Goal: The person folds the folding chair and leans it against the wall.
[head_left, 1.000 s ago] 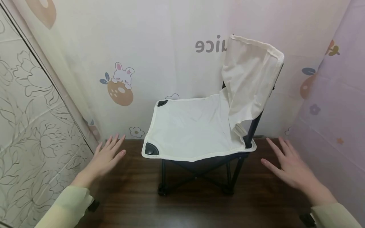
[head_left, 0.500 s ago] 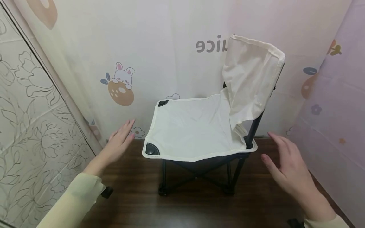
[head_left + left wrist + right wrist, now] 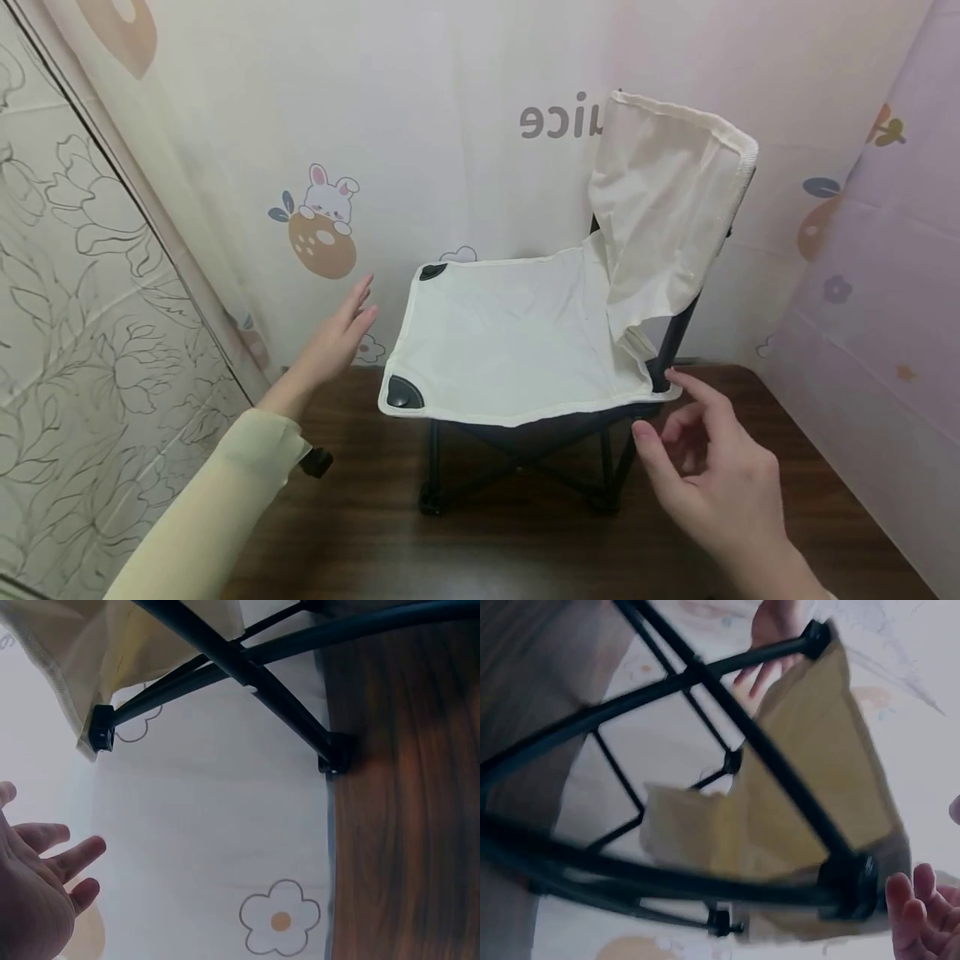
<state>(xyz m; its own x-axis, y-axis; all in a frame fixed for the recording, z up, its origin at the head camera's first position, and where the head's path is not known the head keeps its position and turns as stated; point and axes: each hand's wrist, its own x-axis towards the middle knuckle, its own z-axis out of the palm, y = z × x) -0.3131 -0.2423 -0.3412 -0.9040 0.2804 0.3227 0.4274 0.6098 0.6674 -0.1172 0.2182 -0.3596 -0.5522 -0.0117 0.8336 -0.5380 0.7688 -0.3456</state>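
A small folding chair with white fabric and a black tube frame stands unfolded, its backrest at the right. My left hand is held off the seat's left edge, fingers extended, holding nothing. In the left wrist view that hand hangs apart from the crossed legs. My right hand is at the seat's near right corner, fingers bent, index fingertip right at the foot of the backrest post. The right wrist view has its fingers beside the black corner joint.
The chair stands on a dark wooden surface. Behind it hangs a white printed curtain. A flower-patterned panel rises at the left, and a lilac printed curtain closes the right side.
My right hand has moved left to the chair's near right corner, its fingers bending. My left hand has risen and moved right toward the seat. The chair has stayed in place.
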